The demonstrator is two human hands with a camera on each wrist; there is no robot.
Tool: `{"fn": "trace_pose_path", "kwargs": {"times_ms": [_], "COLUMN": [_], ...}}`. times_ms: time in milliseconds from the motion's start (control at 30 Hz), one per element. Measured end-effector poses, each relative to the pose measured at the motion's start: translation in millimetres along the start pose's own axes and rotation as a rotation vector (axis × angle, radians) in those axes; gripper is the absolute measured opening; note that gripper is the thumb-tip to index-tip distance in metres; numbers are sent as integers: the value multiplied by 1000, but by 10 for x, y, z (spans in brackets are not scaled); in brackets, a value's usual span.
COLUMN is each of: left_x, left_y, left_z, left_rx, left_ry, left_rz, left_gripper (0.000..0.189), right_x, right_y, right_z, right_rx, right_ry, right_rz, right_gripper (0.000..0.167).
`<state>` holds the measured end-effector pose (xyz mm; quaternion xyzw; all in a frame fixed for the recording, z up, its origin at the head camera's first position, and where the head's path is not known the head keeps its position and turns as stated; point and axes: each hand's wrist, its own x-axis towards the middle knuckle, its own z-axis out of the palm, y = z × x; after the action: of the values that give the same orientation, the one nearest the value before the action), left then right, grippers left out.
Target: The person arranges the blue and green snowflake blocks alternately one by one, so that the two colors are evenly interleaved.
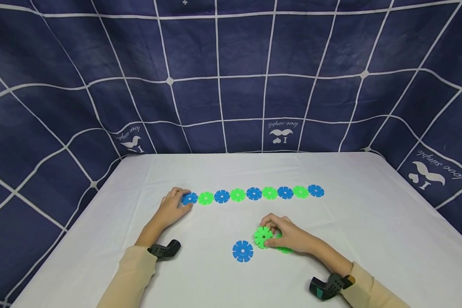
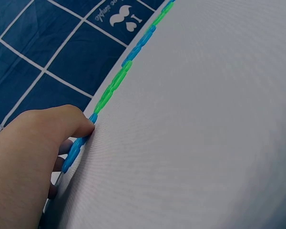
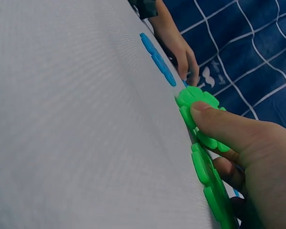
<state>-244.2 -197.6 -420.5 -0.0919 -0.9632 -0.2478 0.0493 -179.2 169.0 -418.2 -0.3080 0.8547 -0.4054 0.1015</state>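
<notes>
Blue, notch-rimmed end disc [image 1: 190,199], pinched by left hand [image 1: 170,209], starts a row [image 1: 251,193] of nine discs, alternating blue and green, on white cloth [image 1: 200,273]. Loose blue disc [image 1: 238,251] lies below the row in head view. Green disc [image 1: 259,237], centre-holed, pinched in right hand [image 1: 288,235]. Navy curtain [image 1: 240,47] reads "love simple", inverted. Second green disc [image 1: 286,250] partly hidden behind right hand.

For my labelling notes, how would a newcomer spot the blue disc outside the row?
On the white table, find the long row of discs, then look nearer the camera. The blue disc lies left of the right hand. Unlike the green discs by that hand, it is blue.
</notes>
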Motion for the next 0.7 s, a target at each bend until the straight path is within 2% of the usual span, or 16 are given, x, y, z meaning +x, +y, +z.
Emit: {"fn": "trace_pose_path", "kwargs": {"times_ms": [300, 433, 600, 700], "left_x": [0, -3, -2, 2], "left_y": [10, 11, 8, 4], "left_z": [1, 0, 1, 3], "left_rx": [8, 8, 8, 7], "left_ry": [4, 2, -2, 0], "left_rz": [-2, -6, -6, -1], "left_gripper": [52, 52, 52, 52], "right_x": [-7, -18, -20, -40], "right_y": [3, 23, 37, 48], "right_z": [-102, -217, -410, -551], "right_rx": [111, 130, 237, 279], "right_ry": [-66, -41, -7, 32], "right_rz": [-14, -24, -26, 12], "right_gripper": [31, 35, 34, 35]}}
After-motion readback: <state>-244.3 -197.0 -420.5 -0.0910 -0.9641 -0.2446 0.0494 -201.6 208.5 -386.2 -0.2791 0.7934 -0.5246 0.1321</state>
